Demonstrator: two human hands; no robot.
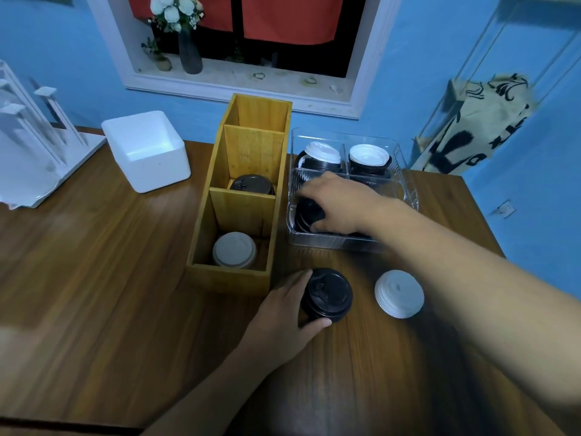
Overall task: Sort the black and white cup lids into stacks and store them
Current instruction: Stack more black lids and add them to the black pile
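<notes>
A stack of black lids (327,294) stands on the wooden table, and my left hand (283,313) grips it from the left with thumb and fingers curled round its side. To its right sits a stack of white lids (399,294). My right hand (336,206) reaches into the clear plastic tray (333,243) and grips a black lid (306,212) in the near left compartment. Both far compartments hold mixed lids with white ones (323,152) (367,155) on top. The wooden divided box (226,275) holds white lids (234,250) in front and black lids (251,184) in the middle.
A white foam box (147,149) stands left of the wooden box, and a white rack (28,146) sits at the table's far left. A blue wall with a window sill and a flower vase (188,51) lies behind. A patterned bag (471,124) hangs at right.
</notes>
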